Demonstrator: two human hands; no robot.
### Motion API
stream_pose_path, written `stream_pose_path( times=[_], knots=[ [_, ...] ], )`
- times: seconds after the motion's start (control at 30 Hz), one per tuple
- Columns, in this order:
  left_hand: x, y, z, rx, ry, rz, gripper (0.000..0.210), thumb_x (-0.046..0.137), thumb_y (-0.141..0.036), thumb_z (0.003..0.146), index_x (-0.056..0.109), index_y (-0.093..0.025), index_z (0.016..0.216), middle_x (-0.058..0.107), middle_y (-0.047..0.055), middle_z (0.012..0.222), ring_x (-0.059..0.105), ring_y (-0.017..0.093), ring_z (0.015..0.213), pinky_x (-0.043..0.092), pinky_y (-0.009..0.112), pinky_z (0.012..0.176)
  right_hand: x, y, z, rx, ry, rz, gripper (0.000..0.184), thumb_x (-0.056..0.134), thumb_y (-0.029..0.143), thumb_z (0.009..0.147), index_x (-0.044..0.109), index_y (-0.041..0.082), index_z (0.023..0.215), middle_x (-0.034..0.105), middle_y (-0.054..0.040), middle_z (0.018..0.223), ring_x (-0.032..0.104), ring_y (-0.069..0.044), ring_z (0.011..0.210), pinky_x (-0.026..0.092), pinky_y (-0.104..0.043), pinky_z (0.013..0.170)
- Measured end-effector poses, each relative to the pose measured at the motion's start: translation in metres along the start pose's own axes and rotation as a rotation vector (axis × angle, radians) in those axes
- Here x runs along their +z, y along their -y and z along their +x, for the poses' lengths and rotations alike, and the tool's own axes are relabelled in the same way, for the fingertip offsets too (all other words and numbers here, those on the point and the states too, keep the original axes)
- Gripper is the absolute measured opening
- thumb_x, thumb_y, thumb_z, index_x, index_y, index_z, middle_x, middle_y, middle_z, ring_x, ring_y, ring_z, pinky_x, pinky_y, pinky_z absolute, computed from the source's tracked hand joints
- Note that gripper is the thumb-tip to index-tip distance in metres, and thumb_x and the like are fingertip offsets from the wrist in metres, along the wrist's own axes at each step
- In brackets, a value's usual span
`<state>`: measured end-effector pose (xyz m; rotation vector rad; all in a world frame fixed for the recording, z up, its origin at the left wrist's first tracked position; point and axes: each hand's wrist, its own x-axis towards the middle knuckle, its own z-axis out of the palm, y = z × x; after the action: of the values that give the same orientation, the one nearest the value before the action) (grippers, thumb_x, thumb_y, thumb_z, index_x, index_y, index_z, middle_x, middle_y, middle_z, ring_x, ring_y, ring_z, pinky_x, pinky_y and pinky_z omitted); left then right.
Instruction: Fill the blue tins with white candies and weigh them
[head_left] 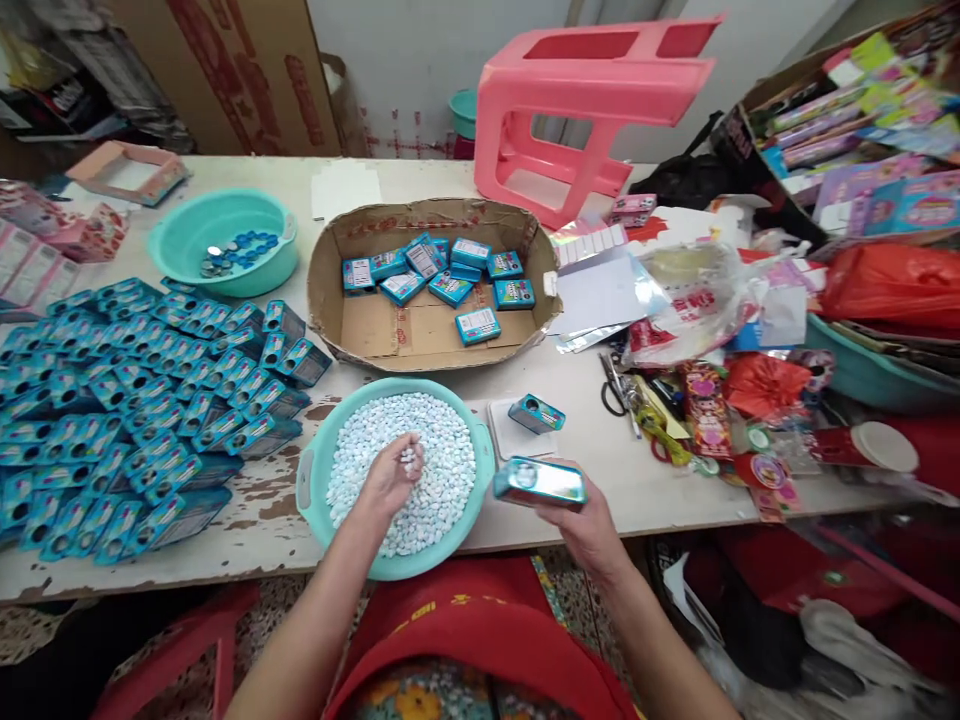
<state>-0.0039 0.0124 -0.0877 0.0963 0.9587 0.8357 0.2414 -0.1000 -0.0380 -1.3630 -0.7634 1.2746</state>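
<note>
My left hand (395,472) is over the turquoise basin (304,478), its fingers curled around several small white candies. Pale white and bluish candies (442,450) fill that basin. Beside it on the right, my right hand (592,525) grips a small blue box (540,482) by its right end, with a shiny silvery side facing up. Just beyond this box, another blue box (537,413) with a dark round opening rests on a flat white scale-like plate (504,428).
Many blue boxes (150,400) stand packed at the left. A cut-down cardboard box (375,335) holds several blue boxes. Behind is a turquoise basin (169,240) with blue and silver discs. A pink stool (495,130) lies on the table; scissors (611,385) and packaging clutter the right.
</note>
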Motion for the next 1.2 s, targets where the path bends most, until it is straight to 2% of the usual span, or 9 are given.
stream_pose_path(
  times=[0.17,0.3,0.5,0.6,0.7,0.83,0.97,1.03,1.2],
  knots=[
    [-0.015,-0.012,0.005,0.120,-0.061,0.223,0.016,0.066,-0.021,0.071,0.057,-0.012,0.082,0.054,0.001,0.071,0.049,0.006,0.053,0.035,0.015,0.043,-0.096,-0.010,0.003,-0.192,-0.553,0.070,0.043,0.080,0.028,0.057,0.061,0.020,0.095,0.069,-0.0042,0.094,0.064,-0.021,0.090,0.043,-0.045,0.095],
    [-0.006,-0.011,0.008,0.138,-0.023,0.518,0.025,0.067,-0.034,0.071,0.058,-0.014,0.083,0.053,-0.001,0.067,0.043,0.006,0.048,0.027,0.016,0.040,-0.139,-0.033,0.016,-0.199,-0.706,0.047,0.050,0.083,0.027,0.051,0.061,0.018,0.094,0.069,-0.0034,0.094,0.064,-0.020,0.088,0.041,-0.047,0.096],
    [0.015,-0.006,0.008,0.277,-0.004,0.995,0.024,0.065,-0.038,0.072,0.061,-0.016,0.079,0.053,-0.001,0.063,0.040,0.008,0.048,0.027,0.019,0.044,-0.147,-0.061,0.019,-0.164,-0.712,0.034,0.054,0.082,0.029,0.052,0.059,0.018,0.099,0.067,-0.0053,0.097,0.063,-0.021,0.089,0.046,-0.045,0.090],
    [0.021,-0.004,0.008,0.289,-0.012,1.050,0.020,0.066,-0.035,0.071,0.062,-0.017,0.076,0.054,-0.001,0.062,0.042,0.010,0.050,0.030,0.020,0.047,-0.150,-0.068,0.021,-0.157,-0.701,0.011,0.053,0.082,0.028,0.052,0.058,0.017,0.098,0.067,-0.0046,0.094,0.063,-0.020,0.087,0.046,-0.042,0.089],
    [0.034,0.000,0.011,0.246,-0.029,0.951,0.019,0.071,-0.030,0.064,0.064,-0.015,0.072,0.057,0.002,0.064,0.049,0.013,0.057,0.035,0.021,0.052,-0.156,-0.078,0.030,-0.159,-0.715,-0.024,0.052,0.082,0.029,0.052,0.056,0.018,0.095,0.066,-0.0031,0.091,0.062,-0.019,0.085,0.046,-0.040,0.087],
    [0.082,0.005,0.019,0.236,0.120,0.946,0.012,0.069,-0.021,0.064,0.067,-0.015,0.074,0.061,0.004,0.069,0.052,0.015,0.063,0.039,0.024,0.058,-0.163,-0.095,0.045,-0.152,-0.753,-0.042,0.052,0.081,0.035,0.052,0.054,0.018,0.092,0.066,-0.0029,0.089,0.062,-0.019,0.083,0.047,-0.040,0.085],
    [0.150,0.017,0.042,0.411,0.320,1.196,0.012,0.064,-0.009,0.063,0.067,-0.019,0.069,0.058,0.002,0.069,0.048,0.016,0.065,0.037,0.024,0.062,-0.165,-0.108,0.051,-0.140,-0.768,-0.019,0.053,0.081,0.037,0.051,0.053,0.018,0.091,0.065,-0.0027,0.087,0.062,-0.019,0.082,0.048,-0.040,0.084],
    [0.175,0.027,0.057,0.493,0.382,1.280,0.018,0.062,-0.003,0.060,0.066,-0.020,0.064,0.056,0.003,0.070,0.047,0.017,0.070,0.037,0.025,0.066,-0.166,-0.111,0.051,-0.135,-0.774,-0.010,0.053,0.081,0.038,0.051,0.053,0.017,0.091,0.065,-0.0030,0.087,0.062,-0.020,0.081,0.048,-0.040,0.083],
    [0.195,0.046,0.079,0.576,0.470,1.423,0.022,0.057,0.001,0.061,0.062,-0.020,0.063,0.048,0.005,0.074,0.046,0.020,0.080,0.035,0.025,0.069,-0.168,-0.112,0.051,-0.122,-0.771,-0.003,0.051,0.081,0.038,0.053,0.052,0.017,0.090,0.066,-0.0028,0.085,0.062,-0.019,0.079,0.049,-0.039,0.081]
  ],
)
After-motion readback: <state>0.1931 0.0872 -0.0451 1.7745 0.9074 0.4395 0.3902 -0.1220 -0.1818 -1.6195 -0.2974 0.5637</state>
